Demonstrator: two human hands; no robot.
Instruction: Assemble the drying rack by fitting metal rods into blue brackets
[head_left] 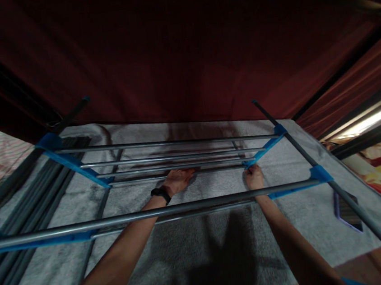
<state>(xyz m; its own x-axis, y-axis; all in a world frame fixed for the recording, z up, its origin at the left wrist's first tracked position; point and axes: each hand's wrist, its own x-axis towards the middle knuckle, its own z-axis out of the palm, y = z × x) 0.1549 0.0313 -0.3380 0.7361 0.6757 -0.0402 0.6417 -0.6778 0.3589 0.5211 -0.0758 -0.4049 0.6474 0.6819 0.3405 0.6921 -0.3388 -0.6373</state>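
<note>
Over the grey blanket (206,258), the left hand (177,180) is resting half-curled on the metal rack (178,156) while the right hand (254,176) is pinching its blue joint (251,165), likely the surest hold on this light, slick frame.

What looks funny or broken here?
Nothing looks broken: the silver rods sit straight between the blue connectors. The left hand lies on the nearest rod, and the right hand pinches the right connector. One odd thing: a phone lies on the grey blanket under the side pole.
</note>
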